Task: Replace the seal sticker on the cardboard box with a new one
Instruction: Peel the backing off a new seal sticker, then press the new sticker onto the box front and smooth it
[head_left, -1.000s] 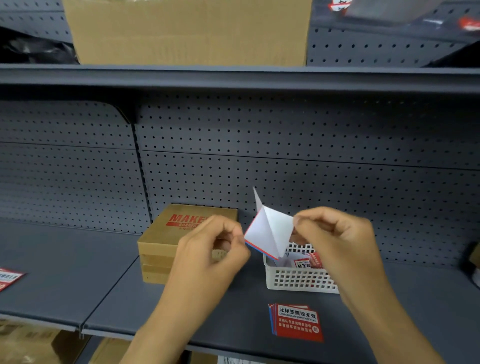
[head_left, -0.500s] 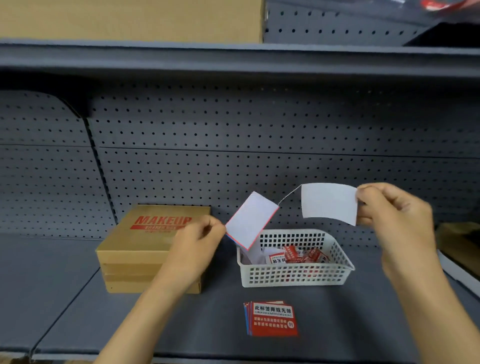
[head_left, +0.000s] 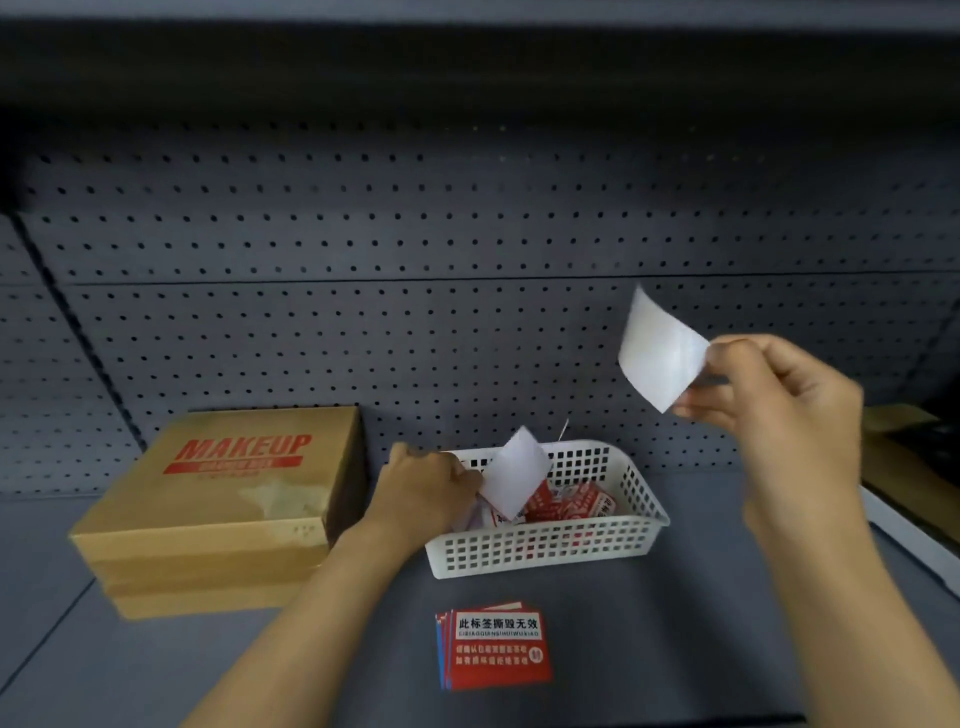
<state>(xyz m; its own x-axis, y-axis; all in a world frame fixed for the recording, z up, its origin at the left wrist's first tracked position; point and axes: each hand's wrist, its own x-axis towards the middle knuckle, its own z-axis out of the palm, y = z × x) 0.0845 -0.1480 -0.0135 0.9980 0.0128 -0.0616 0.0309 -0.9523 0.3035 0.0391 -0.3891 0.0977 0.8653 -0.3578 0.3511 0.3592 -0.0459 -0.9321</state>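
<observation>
Sticker (head_left: 661, 356) pinched in right hand (head_left: 779, 410); left hand (head_left: 423, 491) pinches a white sheet (head_left: 514, 474) over basket (head_left: 550, 545); adhesive could curl, self-stick.

On the grey shelf (head_left: 675, 649), the left hand (head_left: 423, 496) reaches into the white plastic basket (head_left: 550, 545), pinching a white sheet (head_left: 514, 474) above red stickers (head_left: 569, 505) heaped inside. The right hand (head_left: 774, 410), raised to the right, pinches a second white sheet (head_left: 657, 358) in front of the pegboard (head_left: 363, 322). Left of the basket stands the cardboard box (head_left: 223, 509) printed MAKEUP. A stack of red seal stickers (head_left: 493, 644) lies near the shelf's front.
</observation>
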